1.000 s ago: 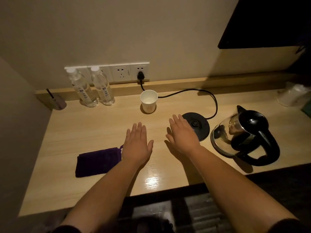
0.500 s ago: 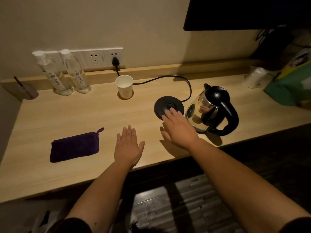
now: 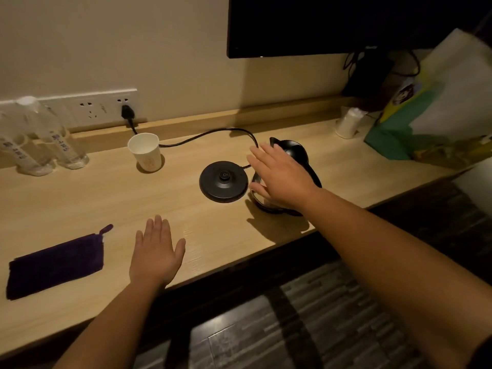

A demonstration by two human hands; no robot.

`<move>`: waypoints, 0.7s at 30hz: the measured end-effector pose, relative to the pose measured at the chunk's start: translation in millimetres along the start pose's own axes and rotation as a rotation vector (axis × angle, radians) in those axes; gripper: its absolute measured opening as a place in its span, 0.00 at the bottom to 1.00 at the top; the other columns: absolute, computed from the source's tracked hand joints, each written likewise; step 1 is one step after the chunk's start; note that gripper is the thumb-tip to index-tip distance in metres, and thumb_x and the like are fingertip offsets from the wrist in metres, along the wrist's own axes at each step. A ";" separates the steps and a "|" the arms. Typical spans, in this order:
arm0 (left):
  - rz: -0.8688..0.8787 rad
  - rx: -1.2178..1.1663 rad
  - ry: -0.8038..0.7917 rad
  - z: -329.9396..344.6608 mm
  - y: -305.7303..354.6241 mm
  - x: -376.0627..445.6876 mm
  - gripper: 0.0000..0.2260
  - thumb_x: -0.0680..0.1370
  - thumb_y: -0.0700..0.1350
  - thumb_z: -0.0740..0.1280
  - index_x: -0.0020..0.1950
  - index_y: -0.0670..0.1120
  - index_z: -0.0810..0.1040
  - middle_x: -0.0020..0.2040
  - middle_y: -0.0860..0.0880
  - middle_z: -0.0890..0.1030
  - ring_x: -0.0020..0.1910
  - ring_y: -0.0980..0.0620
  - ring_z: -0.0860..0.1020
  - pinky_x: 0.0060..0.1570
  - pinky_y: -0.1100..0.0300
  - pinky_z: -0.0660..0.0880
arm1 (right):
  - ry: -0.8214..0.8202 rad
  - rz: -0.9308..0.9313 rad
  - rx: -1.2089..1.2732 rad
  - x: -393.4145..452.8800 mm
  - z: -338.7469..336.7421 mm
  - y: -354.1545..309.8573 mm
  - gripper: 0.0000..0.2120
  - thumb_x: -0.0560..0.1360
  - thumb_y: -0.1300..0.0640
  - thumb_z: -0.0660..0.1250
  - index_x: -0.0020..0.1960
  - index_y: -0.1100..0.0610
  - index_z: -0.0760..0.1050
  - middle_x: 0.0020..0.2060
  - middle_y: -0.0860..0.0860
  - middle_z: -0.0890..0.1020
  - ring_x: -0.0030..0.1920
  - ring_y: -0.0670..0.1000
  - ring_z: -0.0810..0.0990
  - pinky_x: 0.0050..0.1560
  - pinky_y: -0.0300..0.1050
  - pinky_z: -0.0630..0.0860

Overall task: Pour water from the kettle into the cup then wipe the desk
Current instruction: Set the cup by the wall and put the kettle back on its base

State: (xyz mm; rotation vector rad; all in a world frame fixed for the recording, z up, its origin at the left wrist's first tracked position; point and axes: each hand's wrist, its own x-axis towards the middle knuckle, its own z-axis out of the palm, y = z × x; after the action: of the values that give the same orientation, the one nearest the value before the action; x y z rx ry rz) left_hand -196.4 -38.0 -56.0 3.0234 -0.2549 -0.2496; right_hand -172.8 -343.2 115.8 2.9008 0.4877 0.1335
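Note:
A glass kettle (image 3: 292,153) with a black lid and handle stands on the wooden desk (image 3: 80,203), just right of its round black base (image 3: 223,181). My right hand (image 3: 279,177) hovers over the kettle with fingers spread, hiding most of its body; it grips nothing. A white paper cup (image 3: 146,151) stands upright at the back, left of the base. A folded purple cloth (image 3: 54,263) lies at the front left. My left hand (image 3: 155,253) rests flat and open on the desk near the front edge, right of the cloth.
Two clear water bottles (image 3: 53,139) stand at the back left under a wall socket strip (image 3: 93,107). The base's black cord (image 3: 207,134) runs to the socket. A second white cup (image 3: 348,123) and a green and yellow bag (image 3: 426,107) sit far right. A dark screen (image 3: 346,22) hangs above.
My right hand has moved right from the black base to above the kettle. The view has swung right and down. My left hand stays flat on the desk.

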 end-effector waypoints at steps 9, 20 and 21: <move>-0.002 -0.007 0.002 -2.8 1.8 -0.4 0.33 0.81 0.61 0.44 0.80 0.42 0.50 0.80 0.43 0.48 0.79 0.45 0.45 0.76 0.47 0.44 | 0.081 0.387 0.201 -53.0 16.4 31.7 0.33 0.78 0.46 0.62 0.77 0.57 0.53 0.77 0.55 0.56 0.77 0.55 0.52 0.75 0.52 0.49; -0.008 0.006 0.006 -5.0 4.1 -1.4 0.33 0.81 0.61 0.45 0.80 0.41 0.51 0.80 0.43 0.49 0.79 0.45 0.46 0.75 0.48 0.44 | 0.236 0.851 0.859 -63.3 32.1 21.3 0.26 0.75 0.46 0.67 0.68 0.55 0.64 0.58 0.53 0.76 0.53 0.51 0.78 0.45 0.42 0.75; -0.009 0.003 0.005 -5.0 3.9 -1.4 0.33 0.81 0.61 0.45 0.80 0.42 0.50 0.80 0.43 0.49 0.79 0.45 0.46 0.75 0.48 0.44 | 0.240 0.866 0.888 -62.2 33.0 20.5 0.25 0.75 0.46 0.67 0.66 0.56 0.65 0.55 0.53 0.77 0.50 0.51 0.78 0.43 0.42 0.76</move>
State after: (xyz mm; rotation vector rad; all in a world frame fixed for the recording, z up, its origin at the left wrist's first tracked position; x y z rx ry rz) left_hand -197.5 -41.2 -50.5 3.0280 -0.2416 -0.2420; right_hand -220.9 -388.7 84.3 3.7301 -0.9767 0.4910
